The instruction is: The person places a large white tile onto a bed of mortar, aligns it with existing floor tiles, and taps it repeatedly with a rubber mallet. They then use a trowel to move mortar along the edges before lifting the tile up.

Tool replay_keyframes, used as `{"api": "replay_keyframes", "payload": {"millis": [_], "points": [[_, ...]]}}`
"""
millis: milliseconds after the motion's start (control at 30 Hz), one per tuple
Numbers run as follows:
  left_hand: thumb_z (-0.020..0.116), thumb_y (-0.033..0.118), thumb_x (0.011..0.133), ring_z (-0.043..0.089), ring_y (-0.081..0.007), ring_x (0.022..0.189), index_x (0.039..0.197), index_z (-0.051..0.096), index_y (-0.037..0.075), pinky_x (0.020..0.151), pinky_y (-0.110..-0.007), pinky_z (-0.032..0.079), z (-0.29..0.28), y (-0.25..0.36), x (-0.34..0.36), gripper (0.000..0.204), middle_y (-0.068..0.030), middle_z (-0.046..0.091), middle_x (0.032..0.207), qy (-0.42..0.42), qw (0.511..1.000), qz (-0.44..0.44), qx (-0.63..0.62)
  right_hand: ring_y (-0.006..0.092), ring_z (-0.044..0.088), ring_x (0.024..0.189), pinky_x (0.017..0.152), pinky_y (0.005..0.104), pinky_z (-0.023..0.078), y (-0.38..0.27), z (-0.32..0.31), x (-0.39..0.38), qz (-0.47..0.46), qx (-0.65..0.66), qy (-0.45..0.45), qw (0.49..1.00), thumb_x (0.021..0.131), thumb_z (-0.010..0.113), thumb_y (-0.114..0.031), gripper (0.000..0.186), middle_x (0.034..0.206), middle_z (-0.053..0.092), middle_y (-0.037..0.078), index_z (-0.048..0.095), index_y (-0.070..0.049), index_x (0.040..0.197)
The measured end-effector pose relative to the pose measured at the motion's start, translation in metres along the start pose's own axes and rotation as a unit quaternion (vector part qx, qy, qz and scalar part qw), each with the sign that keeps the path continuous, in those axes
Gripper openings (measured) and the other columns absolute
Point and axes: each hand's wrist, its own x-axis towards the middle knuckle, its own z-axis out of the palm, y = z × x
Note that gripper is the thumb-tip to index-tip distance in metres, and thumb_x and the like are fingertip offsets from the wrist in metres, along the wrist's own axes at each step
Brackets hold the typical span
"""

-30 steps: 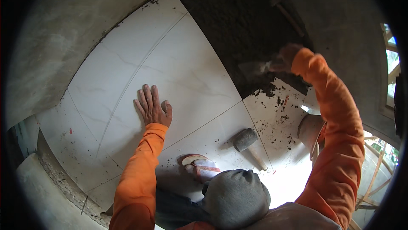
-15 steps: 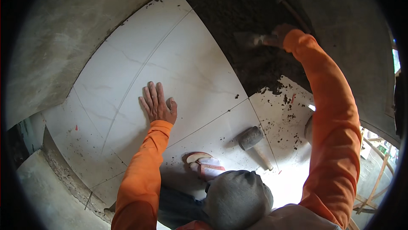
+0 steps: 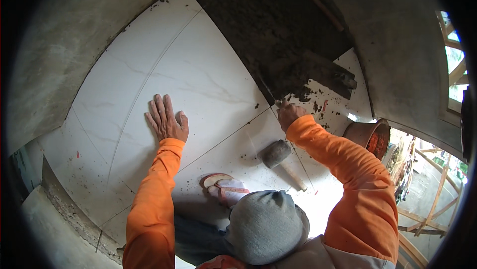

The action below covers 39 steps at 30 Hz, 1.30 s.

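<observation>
My left hand [image 3: 168, 121] lies flat on a large white marbled floor tile [image 3: 198, 75], its fingers spread. My right hand [image 3: 290, 115] is closed around the handle of a trowel, at the tile's near right corner. Its thin blade [image 3: 267, 88] shows nearly edge-on along the border between the tile and the dark mortar bed [image 3: 268, 25]; the handle is mostly hidden by my fingers. Just below that hand, a rubber mallet [image 3: 276, 153] with a pale wooden handle rests on another tile.
A flat float [image 3: 330, 76] lies at the mortar's right side, beside a crumb-strewn tile [image 3: 318, 105]. A hammer [image 3: 322, 8] lies at the far wall [image 3: 387, 55]. A bucket [image 3: 366, 137] stands at the right. A slippered foot [image 3: 226, 188] and a grey cloth-covered round shape [image 3: 268, 226] are near the bottom.
My right hand has come back from the far mortar toward me and left, bringing the trowel to the tile's edge. My left hand stays flat on the tile. The view has shifted slightly.
</observation>
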Motion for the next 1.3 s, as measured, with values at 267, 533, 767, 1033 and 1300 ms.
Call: {"api": "replay_keyframes", "payload": {"millis": [267, 533, 767, 1033, 1300], "points": [[0.044, 0.033, 0.085, 0.012, -0.0307, 0.14, 0.144, 0.024, 0.01, 0.112, -0.05, 0.004, -0.003, -0.001, 0.003, 0.066, -0.0119, 0.018, 0.151, 0.005, 1.0, -0.004, 0.002, 0.0371, 0.065, 0.078, 0.069, 0.0448, 0.052, 0.002, -0.074, 0.005, 0.013, 0.086, -0.027, 0.996, 0.092, 0.039, -0.026, 0.029, 0.082, 0.065, 0.024, 0.053, -0.002, 0.102], [0.047, 0.033, 0.083, 0.01, -0.0322, 0.14, 0.143, 0.026, 0.009, 0.112, -0.05, 0.001, 0.001, 0.001, 0.002, 0.068, -0.013, 0.016, 0.151, -0.012, 1.0, -0.009, -0.021, 0.0342, 0.063, 0.093, 0.078, 0.0414, 0.052, -0.052, 0.005, -0.021, 0.12, 0.056, -0.103, 0.986, 0.096, 0.034, -0.022, 0.029, 0.098, 0.061, 0.023, 0.048, 0.001, 0.107], [0.052, 0.036, 0.082, 0.014, -0.0383, 0.138, 0.14, 0.028, 0.003, 0.107, -0.06, 0.009, 0.01, 0.087, -0.005, 0.07, -0.0174, 0.021, 0.148, 0.011, 0.988, 0.083, -0.132, 0.0397, 0.061, 0.077, 0.065, 0.0476, 0.047, 0.037, -0.051, -0.004, -0.161, 0.062, 0.026, 0.985, 0.089, 0.045, -0.023, 0.024, 0.083, 0.063, 0.022, 0.053, -0.001, 0.095], [0.069, 0.031, 0.072, 0.031, -0.032, 0.131, 0.123, 0.046, 0.003, 0.104, -0.05, 0.026, 0.044, 0.228, 0.048, 0.062, -0.0177, 0.043, 0.13, 0.062, 0.931, 0.287, -0.214, 0.0416, 0.061, 0.08, 0.071, 0.0478, 0.049, 0.009, -0.073, 0.061, -0.14, 0.123, 0.183, 0.965, 0.084, 0.054, -0.027, 0.026, 0.082, 0.063, 0.023, 0.054, -0.007, 0.101], [0.056, 0.023, 0.082, 0.033, -0.0378, 0.129, 0.123, 0.046, 0.001, 0.102, -0.048, 0.03, 0.011, 0.155, 0.057, 0.048, -0.021, 0.041, 0.132, 0.092, 0.911, 0.26, -0.306, 0.0455, 0.06, 0.079, 0.07, 0.0503, 0.05, -0.009, -0.009, 0.06, -0.062, 0.139, 0.142, 0.978, 0.085, 0.052, -0.026, 0.026, 0.084, 0.062, 0.027, 0.05, -0.008, 0.102]]}}
